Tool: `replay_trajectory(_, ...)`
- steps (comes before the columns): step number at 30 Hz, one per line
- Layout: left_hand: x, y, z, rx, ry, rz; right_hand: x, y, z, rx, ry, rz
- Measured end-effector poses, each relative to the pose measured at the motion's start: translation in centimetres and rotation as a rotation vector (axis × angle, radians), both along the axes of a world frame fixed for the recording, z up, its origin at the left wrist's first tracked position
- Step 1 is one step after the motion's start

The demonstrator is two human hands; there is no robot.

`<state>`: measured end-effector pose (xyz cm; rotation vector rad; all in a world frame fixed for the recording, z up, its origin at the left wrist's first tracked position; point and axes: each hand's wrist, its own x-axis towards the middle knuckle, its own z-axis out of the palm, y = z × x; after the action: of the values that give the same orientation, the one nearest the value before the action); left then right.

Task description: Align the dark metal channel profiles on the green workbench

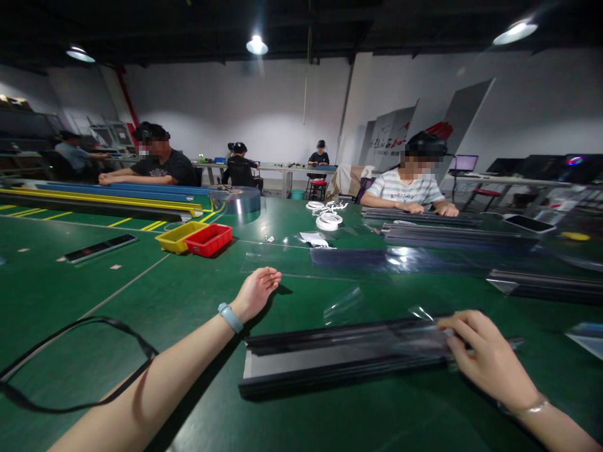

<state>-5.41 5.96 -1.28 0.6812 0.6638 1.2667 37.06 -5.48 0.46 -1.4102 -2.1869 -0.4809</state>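
Black channel profile [343, 353] lay across the green table [188, 295], between both forearms, pale strip showing in its trough. Black strap [70, 411] looped at near left, by the left forearm. Right hand [485, 351] was at the profile's right end, thumb and fingertips close together by clear film; blurred, couldn't tell if clamped. Left hand [258, 292] sat past the profile's left end, fingers together, loosely curled; couldn't tell if they gripped anything. Film scrap [343, 305] crowded the profile's far edge. Beyond: phone [101, 248] at left, clear sheet [400, 258] blocking the middle, red bin [210, 240] against yellow bin [178, 237], white coil [328, 221]. Across, a co-worker [407, 188] had both hands at dark strips [419, 217].
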Motion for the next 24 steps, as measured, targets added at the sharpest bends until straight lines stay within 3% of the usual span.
replay_trajectory(4,0.0,0.0,-0.1,0.026,0.036,0.012,0.0,-0.1,-0.3,-0.037,-0.001,0.006)
replay_trajectory(6,0.1,0.0,-0.2,0.078,0.137,0.086,0.0,-0.3,-0.4,-0.054,-0.002,0.017)
replay_trajectory(10,0.1,-0.3,0.0,0.33,0.645,0.361,0.3,-0.5,-0.5,-0.037,0.001,0.077)
replay_trajectory(12,0.1,-0.5,0.3,0.468,0.979,0.419,0.5,-0.5,-0.6,-0.024,0.002,0.11)
replay_trajectory(15,0.2,-1.1,0.6,0.689,1.418,0.42,0.9,-0.5,-0.7,-0.029,-0.011,0.128)
replay_trajectory(18,0.2,-1.4,0.3,0.869,1.707,0.363,1.1,-0.5,-0.7,-0.044,-0.024,0.137)
replay_trajectory(21,0.2,-1.3,-0.4,0.887,1.868,0.28,1.2,-0.5,-0.7,-0.051,-0.034,0.143)
replay_trajectory(24,0.2,-1.2,-0.6,0.869,1.901,0.246,1.1,-0.5,-0.7,-0.048,-0.038,0.142)
